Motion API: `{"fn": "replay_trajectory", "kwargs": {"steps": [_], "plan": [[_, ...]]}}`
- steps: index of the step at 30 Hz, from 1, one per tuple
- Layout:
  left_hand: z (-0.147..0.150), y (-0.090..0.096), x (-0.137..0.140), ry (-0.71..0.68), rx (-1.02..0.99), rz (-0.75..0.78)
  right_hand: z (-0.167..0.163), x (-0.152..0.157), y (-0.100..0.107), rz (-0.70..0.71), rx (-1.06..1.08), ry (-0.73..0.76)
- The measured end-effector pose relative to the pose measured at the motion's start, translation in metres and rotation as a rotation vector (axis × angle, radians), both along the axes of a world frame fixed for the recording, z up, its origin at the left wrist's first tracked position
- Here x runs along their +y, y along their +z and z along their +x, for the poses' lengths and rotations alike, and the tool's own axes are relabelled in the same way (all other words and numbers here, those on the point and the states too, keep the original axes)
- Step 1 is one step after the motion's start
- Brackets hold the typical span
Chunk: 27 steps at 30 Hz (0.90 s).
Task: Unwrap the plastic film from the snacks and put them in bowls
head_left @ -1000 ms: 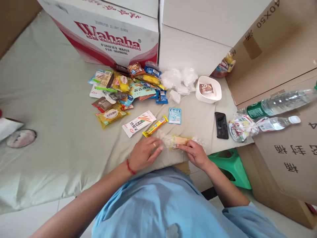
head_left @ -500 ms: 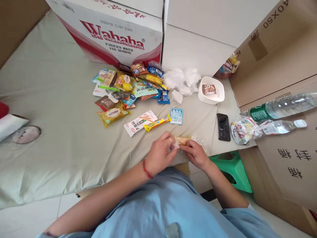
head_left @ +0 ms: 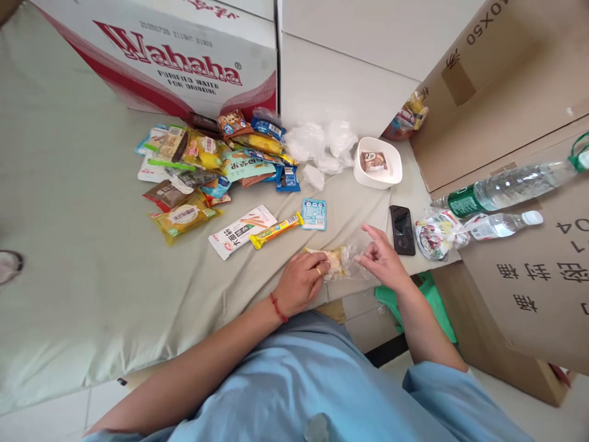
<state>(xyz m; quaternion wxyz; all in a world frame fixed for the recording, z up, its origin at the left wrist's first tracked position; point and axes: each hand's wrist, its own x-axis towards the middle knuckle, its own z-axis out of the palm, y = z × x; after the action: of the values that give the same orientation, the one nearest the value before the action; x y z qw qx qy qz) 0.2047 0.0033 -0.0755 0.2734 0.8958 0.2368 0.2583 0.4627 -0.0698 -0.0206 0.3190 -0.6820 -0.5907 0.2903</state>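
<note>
One wrapped snack (head_left: 339, 260) lies with its long axis left-to-right.

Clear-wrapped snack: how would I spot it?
From the Wahaha carton, come down and right past the snack pile to the left hand. Its fingers cover part of the clear-wrapped snack. Unlike the yellow bar, it has loose, crinkled, transparent wrapping.

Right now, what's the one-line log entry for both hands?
left hand: on plastic-wrapped snack, grip unclear | right hand: open at clear wrapper, contact unclear | nearby: yellow snack bar, black smartphone
</note>
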Motion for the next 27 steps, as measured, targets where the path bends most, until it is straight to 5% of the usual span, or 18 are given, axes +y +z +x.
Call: {"fn": "replay_trajectory", "kwargs": {"steps": [4, 7, 11, 13, 16, 18, 23, 27], "plan": [[0.001, -0.006, -0.005, 0.034, 0.044, 0.138, -0.004, 0.012, -0.004, -0.037, -0.111, 0.249], [0.0, -0.007, -0.007, 0.036, 0.05, 0.172, 0.005, -0.01, 0.003, -0.01, -0.132, 0.225], [0.001, -0.007, -0.009, 0.011, 0.098, 0.213, 0.018, -0.045, 0.007, -0.201, -0.096, 0.287], [0.002, -0.008, -0.011, -0.007, 0.119, 0.259, 0.02, -0.051, 0.003, -0.214, -0.11, 0.142], [0.004, -0.01, -0.014, -0.005, 0.116, 0.306, 0.017, -0.041, -0.008, -0.057, -0.212, -0.297], [0.004, -0.012, -0.015, 0.024, 0.107, 0.305, 0.012, -0.027, -0.014, -0.006, -0.309, -0.412], [0.004, -0.013, -0.016, 0.032, 0.035, 0.363, -0.007, -0.011, -0.006, -0.143, -0.411, -0.104], [0.003, -0.01, -0.017, 0.044, 0.009, 0.379, -0.029, -0.014, 0.023, -0.125, -0.249, -0.077]]}}
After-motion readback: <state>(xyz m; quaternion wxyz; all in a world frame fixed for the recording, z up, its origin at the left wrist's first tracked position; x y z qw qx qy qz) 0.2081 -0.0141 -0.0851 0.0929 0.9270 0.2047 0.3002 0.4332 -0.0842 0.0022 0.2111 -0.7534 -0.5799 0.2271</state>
